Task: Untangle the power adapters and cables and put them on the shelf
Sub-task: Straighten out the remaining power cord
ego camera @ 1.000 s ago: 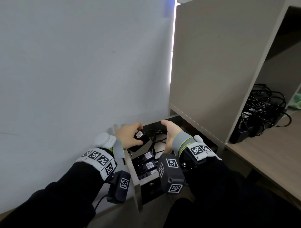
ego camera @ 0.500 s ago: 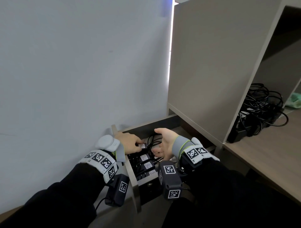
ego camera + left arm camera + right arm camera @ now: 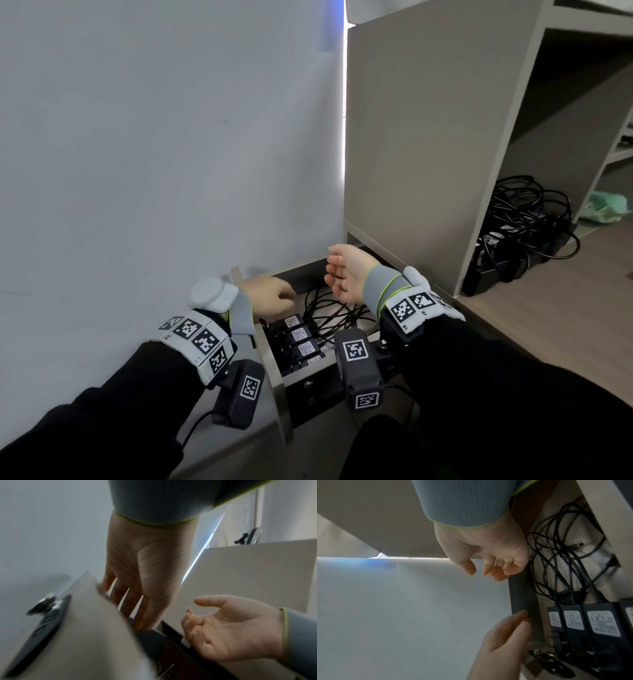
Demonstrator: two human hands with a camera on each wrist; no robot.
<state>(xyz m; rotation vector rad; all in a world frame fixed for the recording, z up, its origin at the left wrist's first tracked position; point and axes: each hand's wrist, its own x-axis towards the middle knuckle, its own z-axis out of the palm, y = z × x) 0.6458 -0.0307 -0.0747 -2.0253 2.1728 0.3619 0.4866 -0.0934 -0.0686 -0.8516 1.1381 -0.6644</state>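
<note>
Several black power adapters (image 3: 298,335) with white labels lie side by side in a low pulled-out shelf tray (image 3: 279,387); the right wrist view shows the adapters (image 3: 573,620) in a neat row. Their thin black cables (image 3: 330,308) lie looped behind them, and the right wrist view also shows these cables (image 3: 563,563). My left hand (image 3: 290,297) hovers just above the farthest adapter, fingers fairly straight and empty. My right hand (image 3: 330,272) is raised above the cables, palm turned left, fingers loosely curled, holding nothing. In the left wrist view my left hand (image 3: 137,615) points down behind the tray's side panel.
A white wall (image 3: 154,154) stands close on the left. The beige cabinet side (image 3: 428,137) rises just behind the tray. On the shelf to the right lies a tangled heap of black cables and adapters (image 3: 527,222), with a green bag (image 3: 604,207) beyond it.
My left hand lowered an adapter into the row and let it go. My right hand came up off the cables and now hangs empty above them.
</note>
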